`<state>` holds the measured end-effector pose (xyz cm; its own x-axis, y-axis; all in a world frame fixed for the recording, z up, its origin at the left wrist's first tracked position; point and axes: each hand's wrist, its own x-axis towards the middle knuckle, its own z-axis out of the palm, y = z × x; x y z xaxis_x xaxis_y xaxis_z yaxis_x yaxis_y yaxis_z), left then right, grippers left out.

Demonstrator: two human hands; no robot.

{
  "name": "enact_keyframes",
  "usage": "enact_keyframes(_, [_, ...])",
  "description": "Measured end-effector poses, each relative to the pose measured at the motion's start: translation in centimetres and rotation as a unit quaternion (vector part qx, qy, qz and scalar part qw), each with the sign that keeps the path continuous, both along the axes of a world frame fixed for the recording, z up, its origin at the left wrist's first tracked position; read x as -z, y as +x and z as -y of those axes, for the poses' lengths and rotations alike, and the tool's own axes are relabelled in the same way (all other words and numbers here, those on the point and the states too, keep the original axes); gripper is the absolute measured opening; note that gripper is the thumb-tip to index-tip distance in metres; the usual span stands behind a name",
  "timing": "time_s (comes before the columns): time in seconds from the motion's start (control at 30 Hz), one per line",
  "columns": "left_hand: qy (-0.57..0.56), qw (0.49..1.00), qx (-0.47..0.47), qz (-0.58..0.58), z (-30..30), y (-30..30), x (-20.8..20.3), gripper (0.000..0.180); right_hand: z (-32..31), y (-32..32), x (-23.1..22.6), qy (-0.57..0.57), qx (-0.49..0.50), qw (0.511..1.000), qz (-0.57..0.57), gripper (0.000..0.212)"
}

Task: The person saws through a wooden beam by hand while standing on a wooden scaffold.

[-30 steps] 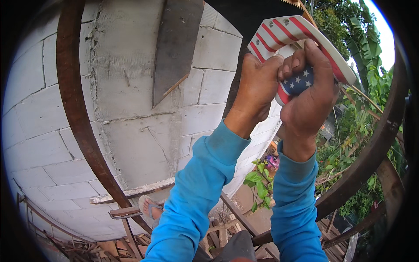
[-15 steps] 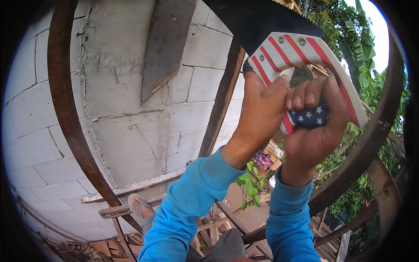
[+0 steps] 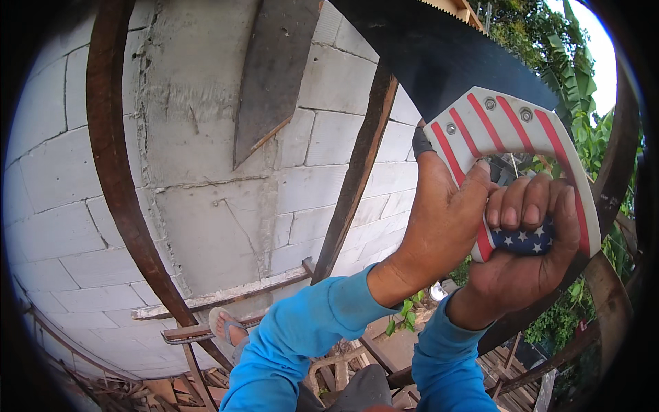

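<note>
Saw handle gripped in both our hands, raised before the block wall.
Right hand (image 3: 525,254) fingers (image 3: 522,209) curl through the striped handle (image 3: 508,137); left hand (image 3: 443,220) closes alongside, dark saw blade (image 3: 446,55) above.

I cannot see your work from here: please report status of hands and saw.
Both hands, left and right, shut on red-striped white saw handle. Dark toothed blade raised overhead. Rusty curved steel bars close by.

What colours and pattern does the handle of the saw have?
The saw handle has red and white stripes, with a blue part bearing white stars under the fingers; the head view shows it.
</note>
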<state>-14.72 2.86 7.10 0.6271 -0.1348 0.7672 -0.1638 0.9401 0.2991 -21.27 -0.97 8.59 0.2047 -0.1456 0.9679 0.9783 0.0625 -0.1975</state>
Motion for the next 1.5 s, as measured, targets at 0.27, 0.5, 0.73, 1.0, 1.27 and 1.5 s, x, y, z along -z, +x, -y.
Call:
enact_keyframes(0.27, [0.021,1.000,-0.003,0.009,-0.4,3.5,-0.3,0.014,-0.9,3.4,-0.6,0.051,0.043,0.998,0.003,0.025])
enact_keyframes(0.5, [0.035,0.996,0.046,0.063,1.1,-0.9,0.9,0.024,0.1,-2.3,-0.1,0.019,0.084,0.996,-0.012,0.025])
enact_keyframes(0.73, [0.014,0.999,-0.034,-0.019,0.4,-3.5,0.7,0.021,1.3,-3.4,-1.1,-0.081,0.084,0.993,-0.033,0.024])
enact_keyframes(1.0, [0.065,0.996,0.021,0.059,-2.4,6.7,-3.2,0.016,-0.9,6.1,-3.4,-0.067,0.204,0.974,0.078,0.021])
enact_keyframes(1.27, [0.001,1.000,0.004,0.012,-0.4,1.0,1.1,0.015,-0.3,0.3,1.3,0.012,0.042,0.999,-0.009,0.025])
enact_keyframes(1.5, [0.030,0.998,-0.017,0.043,-0.7,4.6,0.6,0.018,-1.3,3.6,-0.3,0.008,0.046,0.999,-0.004,0.025])
